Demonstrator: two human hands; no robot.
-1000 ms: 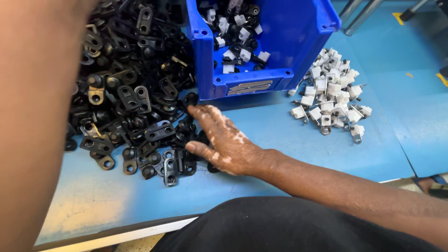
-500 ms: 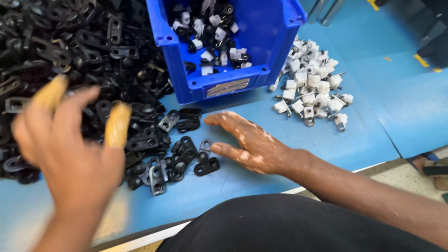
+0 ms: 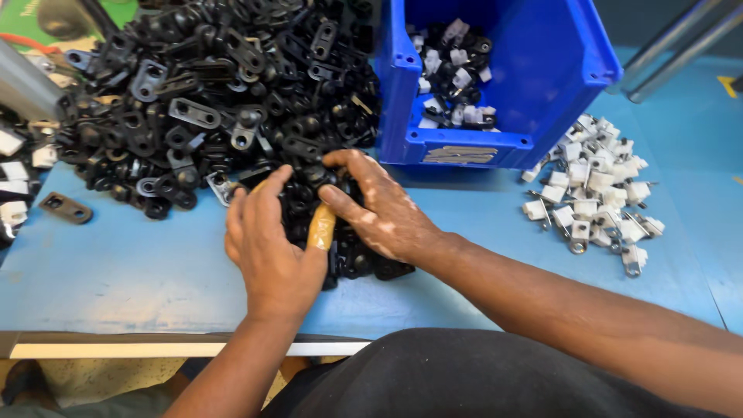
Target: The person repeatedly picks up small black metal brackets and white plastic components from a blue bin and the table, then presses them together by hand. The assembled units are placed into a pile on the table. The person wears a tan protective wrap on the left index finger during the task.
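Observation:
A big heap of black plastic clips (image 3: 232, 93) covers the far left of the blue table (image 3: 139, 263). Its near tip is a small cluster of clips (image 3: 356, 259), and both my hands rest on it. My left hand (image 3: 271, 244) cups the cluster from the left, fingers curled onto the clips and thumb alongside. My right hand (image 3: 383, 213) lies flat on top from the right, fingers spread and pointing left. The clips under my palms are hidden, and I cannot see whether my left hand grips any.
A blue bin (image 3: 542, 93) holding black and white clips stands behind my right hand. A loose heap of white clips (image 3: 596, 186) lies to the right. One stray black clip (image 3: 66, 207) and some white pieces (image 3: 14, 170) lie at the left. The table's front edge (image 3: 155, 350) is close to me.
My left hand came down from mid-air onto the near clips. My right hand slid left to meet it over the cluster. The view shifted right.

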